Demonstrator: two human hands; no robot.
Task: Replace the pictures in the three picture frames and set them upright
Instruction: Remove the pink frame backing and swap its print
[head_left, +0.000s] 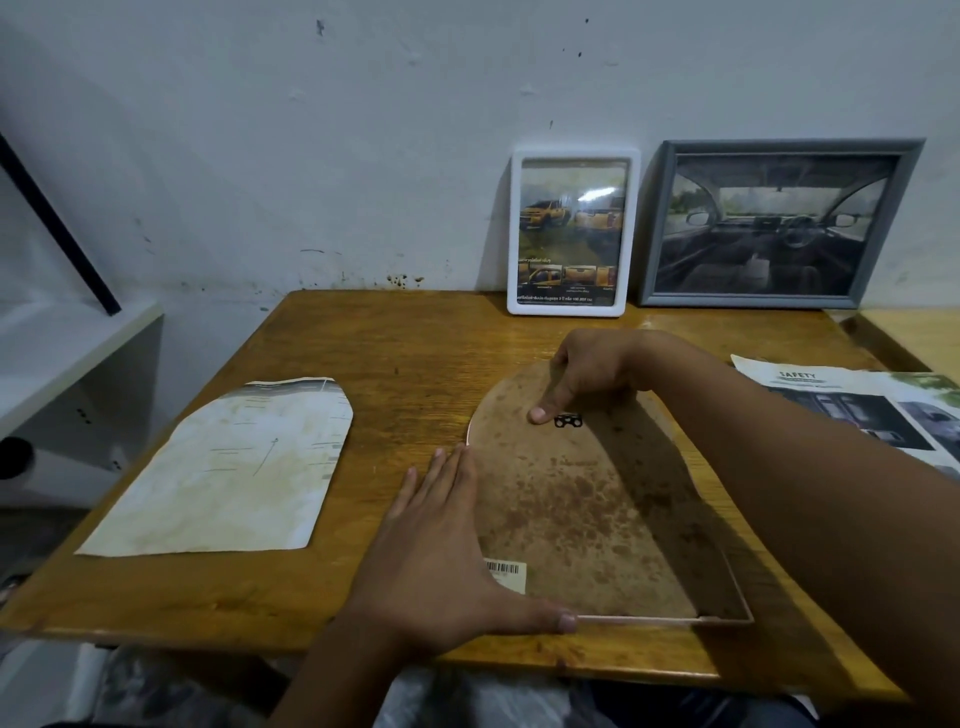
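The only clear word was "SAFETY", heading the brochure (852, 410) at the tabletop's (363, 358) 3 o'clock edge. A barcode sticker (506, 571) sat on the near left corner of the arched frame (587, 499); its digits were too small to read. The white frame (571, 231) at 12 o'clock held a yellow-truck advert with small print along the bottom, not legible. The stained sheet (228, 467) at 9 o'clock carried faint lines and an arrow, also unreadable.

The arched frame lay face down at the middle of the tabletop, its spotted brown back up, with a small black hanger (567, 421) near its rounded top. The left hand (441, 551) lay flat and open against the frame's 9 o'clock edge, fingers straight, thumb stretched along the near edge. The right hand (587, 374) reached across to the frame's 12 o'clock end, fingers curled, thumb pressing the back just beside the hanger; whether it pinched anything could not be told.

The grey frame (779, 223), showing a car interior, stood upright against the wall at 1 o'clock, just beside the white frame.
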